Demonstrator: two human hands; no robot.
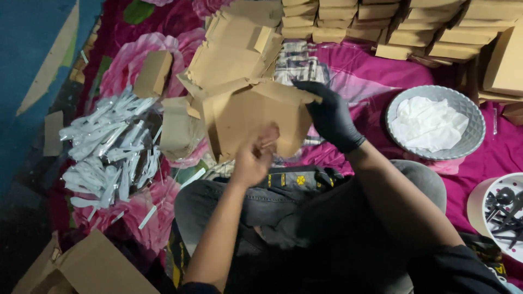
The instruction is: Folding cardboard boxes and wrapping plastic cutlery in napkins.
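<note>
I sit cross-legged over a pink flowered cloth. A flat brown cardboard box blank is held up between both hands above my knees. My left hand, bare, pinches its lower edge. My right hand, in a black glove, grips its right edge near the top flap. Behind the blank lies a loose stack of more unfolded cardboard blanks.
A heap of clear-wrapped white cutlery packets lies at the left. Folded brown boxes are stacked along the back. A grey basket with white tissue sits at the right, a tub of black spoons lower right, another cardboard box bottom left.
</note>
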